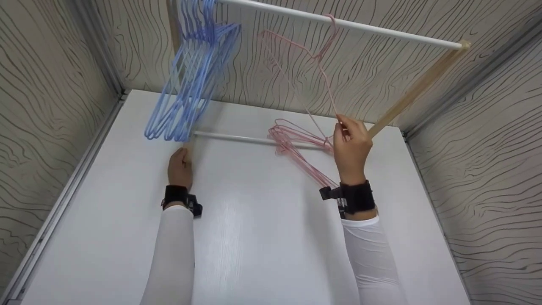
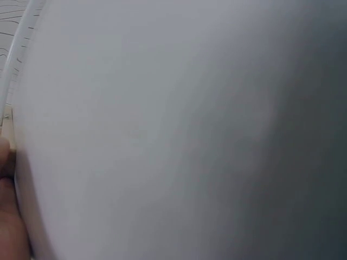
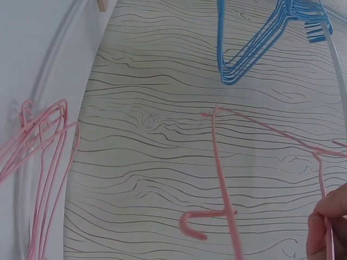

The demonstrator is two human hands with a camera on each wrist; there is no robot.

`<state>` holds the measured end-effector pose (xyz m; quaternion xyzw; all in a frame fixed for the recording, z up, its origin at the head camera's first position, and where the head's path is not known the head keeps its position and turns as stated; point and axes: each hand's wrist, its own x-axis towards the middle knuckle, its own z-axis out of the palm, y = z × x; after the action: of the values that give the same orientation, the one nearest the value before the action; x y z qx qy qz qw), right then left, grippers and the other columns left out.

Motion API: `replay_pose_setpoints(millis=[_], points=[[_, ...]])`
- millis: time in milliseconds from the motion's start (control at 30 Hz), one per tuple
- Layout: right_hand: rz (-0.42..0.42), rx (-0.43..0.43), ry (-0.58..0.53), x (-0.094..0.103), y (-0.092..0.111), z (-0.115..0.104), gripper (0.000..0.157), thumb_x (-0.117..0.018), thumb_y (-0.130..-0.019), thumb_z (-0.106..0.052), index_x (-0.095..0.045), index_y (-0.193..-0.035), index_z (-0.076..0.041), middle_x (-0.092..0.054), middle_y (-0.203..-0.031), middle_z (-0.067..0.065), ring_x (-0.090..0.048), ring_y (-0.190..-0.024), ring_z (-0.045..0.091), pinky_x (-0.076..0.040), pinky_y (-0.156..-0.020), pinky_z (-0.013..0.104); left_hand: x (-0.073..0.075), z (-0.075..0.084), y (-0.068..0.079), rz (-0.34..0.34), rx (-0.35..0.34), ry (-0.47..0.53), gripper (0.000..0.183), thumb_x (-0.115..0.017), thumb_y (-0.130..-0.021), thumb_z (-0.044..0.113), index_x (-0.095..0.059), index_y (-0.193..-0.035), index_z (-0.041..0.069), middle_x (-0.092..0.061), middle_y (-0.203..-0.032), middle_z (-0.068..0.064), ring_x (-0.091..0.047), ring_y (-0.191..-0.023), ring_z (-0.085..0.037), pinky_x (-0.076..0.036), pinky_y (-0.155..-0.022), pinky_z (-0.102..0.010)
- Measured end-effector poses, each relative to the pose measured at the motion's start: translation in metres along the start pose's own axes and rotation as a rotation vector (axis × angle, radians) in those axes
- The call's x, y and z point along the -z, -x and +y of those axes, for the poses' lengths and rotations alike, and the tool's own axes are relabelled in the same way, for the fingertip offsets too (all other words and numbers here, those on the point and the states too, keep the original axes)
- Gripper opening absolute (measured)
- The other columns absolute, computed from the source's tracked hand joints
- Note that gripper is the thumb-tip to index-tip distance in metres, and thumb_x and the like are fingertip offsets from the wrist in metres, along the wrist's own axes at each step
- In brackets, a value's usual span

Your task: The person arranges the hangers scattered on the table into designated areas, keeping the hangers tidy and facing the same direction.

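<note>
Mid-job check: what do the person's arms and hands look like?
The left hand and right hand are ungloved. Plain white long sleeves stop just short of black wrist straps; each strap carries a small dark device.

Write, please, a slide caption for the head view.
Right hand holding a pink hanger at the upper rail, blue hangers farther left.

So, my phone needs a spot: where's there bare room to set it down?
The white surface is bare between the left sleeve and right sleeve, short of the pink hanger pile, and outside each sleeve. It is crowded around that pile, where the right grip holds another pink hanger, and where the left grip is near the blue hangers.
</note>
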<state>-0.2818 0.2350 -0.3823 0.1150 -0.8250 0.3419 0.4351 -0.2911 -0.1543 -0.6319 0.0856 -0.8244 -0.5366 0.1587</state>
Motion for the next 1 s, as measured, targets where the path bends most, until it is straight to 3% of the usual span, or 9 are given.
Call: replay_pose_setpoints(millis=[333, 700, 900, 1000], points=[[0.036, 0.052, -0.044, 0.002, 0.025, 0.005, 0.023, -0.063, -0.09, 0.01, -0.075, -0.109, 0.005, -0.067, -0.089, 0.019, -0.056, -0.069, 0.019, -0.04, -0.063, 0.009, 0.003, 0.006, 0.0, -0.009, 0.02, -0.012, 0.041, -0.047, -0.101, -0.005, -0.049, -0.14, -0.014, -0.043, -0.148, -0.033, -0.037, -0.142, -0.044, -0.026, -0.121, -0.048], [0.006, 0.024, -0.122, 0.011, 0.042, -0.001, 0.026, -0.063, -0.088, 0.014, -0.073, -0.11, 0.006, -0.071, -0.101, 0.018, -0.06, -0.071, 0.019, -0.045, -0.067, 0.008, 0.004, 0.006, 0.0, -0.072, 0.077, 0.0, 0.045, -0.044, -0.104, -0.001, -0.043, -0.148, -0.008, -0.036, -0.155, -0.028, -0.029, -0.147, -0.04, -0.022, -0.123, -0.047], [0.012, -0.02, -0.128, 0.028, 0.041, -0.022, 0.022, -0.063, -0.085, 0.02, -0.072, -0.103, 0.013, -0.068, -0.086, 0.025, -0.058, -0.071, 0.013, -0.045, -0.07, 0.007, 0.006, 0.009, 0.0, -0.095, 0.107, 0.037, 0.046, -0.043, -0.105, 0.0, -0.04, -0.15, -0.008, -0.033, -0.158, -0.026, -0.027, -0.149, -0.039, -0.023, -0.123, -0.045], [0.005, -0.015, -0.127, 0.034, 0.044, -0.019, 0.02, -0.063, -0.085, 0.02, -0.071, -0.103, 0.014, -0.068, -0.083, 0.025, -0.058, -0.071, 0.01, -0.046, -0.07, 0.006, 0.008, 0.012, 0.0, -0.102, 0.125, 0.047, 0.047, -0.044, -0.105, -0.001, -0.038, -0.151, -0.009, -0.032, -0.158, -0.026, -0.026, -0.149, -0.039, -0.024, -0.123, -0.045]])
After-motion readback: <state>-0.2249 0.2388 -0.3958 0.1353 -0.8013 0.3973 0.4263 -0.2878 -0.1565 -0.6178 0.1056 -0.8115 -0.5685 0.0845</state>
